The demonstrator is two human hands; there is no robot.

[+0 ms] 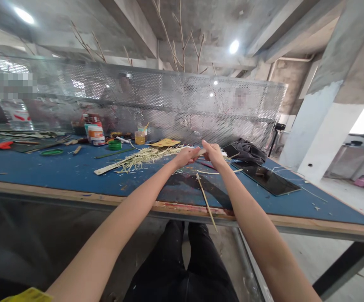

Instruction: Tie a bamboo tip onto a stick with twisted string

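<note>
My left hand (186,157) and my right hand (212,153) are close together above the blue table, both closed around a short pale strip (202,152) that spans the gap between them. Behind and left of my left hand lies a heap of thin pale shavings (148,156), with a flat pale strip (104,169) sticking out toward the left. A thin stick (206,199) lies in front of my hands, its near end past the table's front edge. The fingertips are too small to make out in detail.
A dark tablet (267,178) and a grey cloth (250,152) lie at the right. Paint jars (96,135), a green jar (115,145) and an orange-handled tool (3,145) are at the left. A perforated metal screen (169,94) stands along the back.
</note>
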